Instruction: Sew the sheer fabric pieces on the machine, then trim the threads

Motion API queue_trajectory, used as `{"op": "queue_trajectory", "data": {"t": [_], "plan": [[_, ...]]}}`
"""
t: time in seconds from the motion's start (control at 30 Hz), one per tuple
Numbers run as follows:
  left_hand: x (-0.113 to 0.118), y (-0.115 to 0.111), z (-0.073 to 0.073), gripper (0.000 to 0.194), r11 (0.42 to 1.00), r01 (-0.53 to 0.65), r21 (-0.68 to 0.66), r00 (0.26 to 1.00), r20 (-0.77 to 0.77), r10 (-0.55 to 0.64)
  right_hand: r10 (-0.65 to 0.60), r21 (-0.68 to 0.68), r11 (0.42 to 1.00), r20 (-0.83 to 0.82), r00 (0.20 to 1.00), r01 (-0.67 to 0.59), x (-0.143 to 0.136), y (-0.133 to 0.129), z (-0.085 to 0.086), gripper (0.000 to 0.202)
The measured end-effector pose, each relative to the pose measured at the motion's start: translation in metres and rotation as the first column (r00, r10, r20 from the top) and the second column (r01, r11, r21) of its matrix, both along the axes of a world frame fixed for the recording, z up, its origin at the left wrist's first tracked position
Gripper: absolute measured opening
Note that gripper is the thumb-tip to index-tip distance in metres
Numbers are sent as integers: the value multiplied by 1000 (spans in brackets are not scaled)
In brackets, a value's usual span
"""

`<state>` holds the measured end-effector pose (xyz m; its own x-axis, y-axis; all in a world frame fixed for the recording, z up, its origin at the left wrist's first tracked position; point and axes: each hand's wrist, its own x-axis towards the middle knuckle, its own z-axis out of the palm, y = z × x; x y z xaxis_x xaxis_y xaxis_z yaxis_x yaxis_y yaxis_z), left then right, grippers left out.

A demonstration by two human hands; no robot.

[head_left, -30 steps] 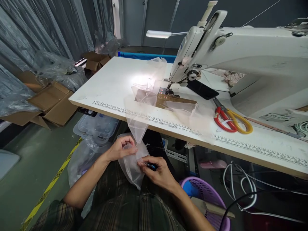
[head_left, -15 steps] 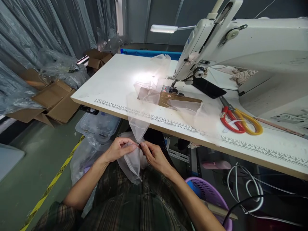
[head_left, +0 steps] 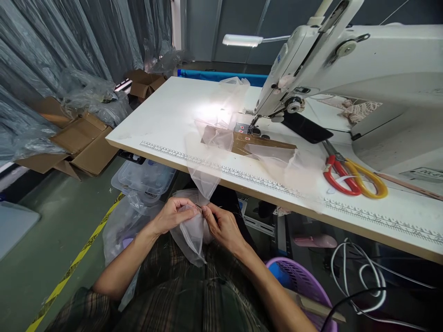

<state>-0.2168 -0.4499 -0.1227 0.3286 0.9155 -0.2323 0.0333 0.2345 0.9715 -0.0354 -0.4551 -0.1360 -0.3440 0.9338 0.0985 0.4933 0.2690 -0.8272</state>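
Note:
A sheer, pale pinkish-white fabric [head_left: 189, 234] hangs over my lap, and part of it runs up across the table edge toward the sewing machine [head_left: 294, 69]. My left hand [head_left: 176, 215] pinches the gathered fabric between thumb and fingers. Close beside it, touching the same gather, my right hand [head_left: 221, 226] is closed in a pinch on the fabric. Something thin and dark shows between the fingertips, too small to name. More of the sheer fabric lies on the table [head_left: 155, 117] around the brown plate [head_left: 270, 144] under the needle.
Red and yellow-handled scissors [head_left: 353, 177] and a black phone-like slab [head_left: 306, 127] lie right of the needle. Below the table stand a purple basket [head_left: 304, 281] and coiled white cables [head_left: 360, 276]. Cardboard boxes [head_left: 92, 143] and a clear plastic box [head_left: 143, 177] are at the left.
The view has shifted slightly, so the table and machine appear a little farther right. Both hands stay at the gather, with the fingertips raised slightly and closer together.

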Motion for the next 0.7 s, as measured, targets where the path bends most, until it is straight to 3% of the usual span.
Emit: {"op": "queue_trajectory", "data": {"t": [0.1,0.2,0.3,0.4,0.47,0.57,0.63,0.7], "plan": [[0,-1,0,36,1000,16,-10,1000,-4,-16,-11,-36,999,-143,990,6,3,-5,-4,38],[-1,3,0,35,996,94,3,994,-58,-94,44,-108,991,-291,956,-79,6,-13,-11,31],[2,14,-2,29,965,174,197,955,-274,-117,4,-188,980,-309,951,-66,10,-17,-23,36],[9,20,-11,23,821,184,541,831,-532,165,-182,-185,973,-223,958,141,16,-15,-39,43],[14,18,-22,24,695,228,682,753,-576,318,-262,-156,959,-175,949,236,23,-13,-49,43],[21,5,-40,33,583,338,739,767,-575,284,-389,-54,921,-151,909,386,32,-10,-54,39],[23,-4,-52,47,541,445,714,738,-635,230,-492,27,860,-215,844,509,35,-6,-48,38],[23,-11,-61,52,504,496,707,720,-659,217,-501,59,837,-314,807,543,32,1,-35,38]]}}
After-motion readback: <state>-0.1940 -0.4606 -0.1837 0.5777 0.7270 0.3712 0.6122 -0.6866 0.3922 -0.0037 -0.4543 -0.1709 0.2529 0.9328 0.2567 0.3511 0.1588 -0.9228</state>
